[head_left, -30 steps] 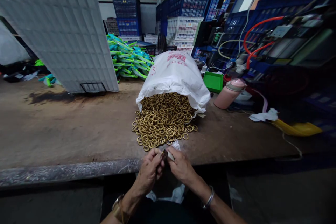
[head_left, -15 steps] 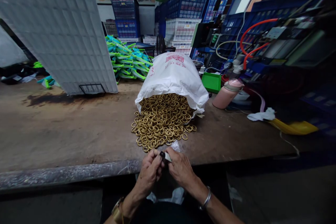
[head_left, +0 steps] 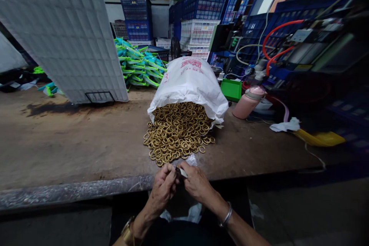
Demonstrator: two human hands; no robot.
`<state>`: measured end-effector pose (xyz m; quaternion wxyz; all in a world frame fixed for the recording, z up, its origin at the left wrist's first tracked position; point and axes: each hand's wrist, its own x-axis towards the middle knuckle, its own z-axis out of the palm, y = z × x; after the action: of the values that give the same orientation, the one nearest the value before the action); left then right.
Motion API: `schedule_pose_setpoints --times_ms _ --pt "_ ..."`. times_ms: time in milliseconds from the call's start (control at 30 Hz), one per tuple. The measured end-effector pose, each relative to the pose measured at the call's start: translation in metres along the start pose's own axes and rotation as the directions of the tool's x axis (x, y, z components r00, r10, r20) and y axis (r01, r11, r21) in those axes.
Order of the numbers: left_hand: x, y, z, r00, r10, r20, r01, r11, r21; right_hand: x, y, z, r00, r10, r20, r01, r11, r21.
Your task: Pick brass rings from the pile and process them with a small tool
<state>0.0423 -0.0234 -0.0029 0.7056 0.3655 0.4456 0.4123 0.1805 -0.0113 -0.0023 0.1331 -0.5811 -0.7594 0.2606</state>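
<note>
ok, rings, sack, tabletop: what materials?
Rings: probably metal, brass-like; dull gold sheen, though coated plastic is possible.
Sack: likely woven plastic; white, red-printed, with a crinkled mouth, but the weave isn't readable.
Tabletop: looks like wood or board; mostly matt brown, dark staining.

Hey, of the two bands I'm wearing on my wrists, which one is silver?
The silver bangle on the wrist of your right hand. The other, the gold-coloured band, is on the wrist of your left hand.

The rings (head_left: 170,138) look like smooth, dull brassy metal, the sack (head_left: 188,84) creased matt plastic, the tabletop (head_left: 86,146) worn wood.
</note>
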Motion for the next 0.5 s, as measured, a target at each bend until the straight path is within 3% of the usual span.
schedule_pose_setpoints --times_ms 133,300,400,500 --pt "-0.01 0.005 0.006 0.998 -0.047 0.039 0.051 0.995 -0.089 0.005 0.019 -0.007 0.984 0.16 -0.075 -0.17 0.973 -0.157" --pt "-0.013 0.011 0.01 0.986 -0.08 0.148 0.117 0.96 -0.254 0.01 0.052 -0.027 0.891 0.317 -0.326 -0.381 0.911 -0.156" --pt "-0.008 0.009 0.011 0.983 -0.089 0.162 0.128 0.96 -0.249 0.016 0.063 -0.034 0.846 0.347 -0.404 -0.425 0.897 -0.12" --pt "-0.004 0.006 0.01 0.985 -0.136 0.105 0.161 0.943 -0.292 0.023 0.066 -0.036 0.85 0.346 -0.398 -0.421 0.9 -0.117"
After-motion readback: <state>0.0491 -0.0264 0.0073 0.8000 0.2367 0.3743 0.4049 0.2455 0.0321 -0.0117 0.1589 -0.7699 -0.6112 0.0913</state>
